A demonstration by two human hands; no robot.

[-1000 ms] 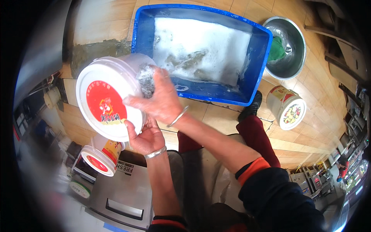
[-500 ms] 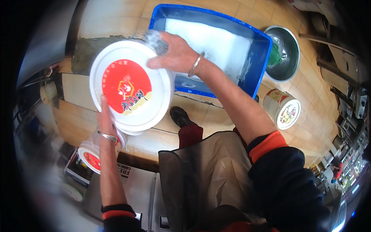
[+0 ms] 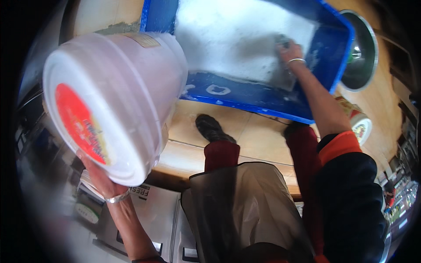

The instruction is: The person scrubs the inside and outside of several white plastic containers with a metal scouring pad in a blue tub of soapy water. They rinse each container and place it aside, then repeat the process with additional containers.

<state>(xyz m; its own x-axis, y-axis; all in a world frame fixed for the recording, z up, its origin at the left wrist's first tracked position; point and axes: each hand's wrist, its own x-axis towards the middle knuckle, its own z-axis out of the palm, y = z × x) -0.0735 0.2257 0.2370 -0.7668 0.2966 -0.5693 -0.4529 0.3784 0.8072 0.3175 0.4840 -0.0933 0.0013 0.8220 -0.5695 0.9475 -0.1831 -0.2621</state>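
Note:
A big white plastic bucket [image 3: 144, 83], its round red-printed end [image 3: 81, 122] facing me, is held tilted on the left. My left hand [image 3: 101, 177] grips it at the lower rim of that end; the bucket hides most of the fingers. To the right, a large blue tub [image 3: 245, 107] contains white suds [image 3: 237, 39]. My right hand [image 3: 293, 52] dips down to the suds near the tub's right side, closed on a small grey scouring pad [image 3: 283, 42] that is blurred.
A metal basin [image 3: 372, 52] stands right of the tub, with a smaller printed bucket [image 3: 357, 125] below it. Stainless steel cabinet surfaces [image 3: 149, 215] are at the lower left. My dark boots [image 3: 210, 127] are on the tiled floor [image 3: 193, 149], close to the tub.
My right hand has left the bucket's end and moved right into the suds with the pad. The bucket has swung left and turned, showing its side. The view has shifted, and the tub appears larger.

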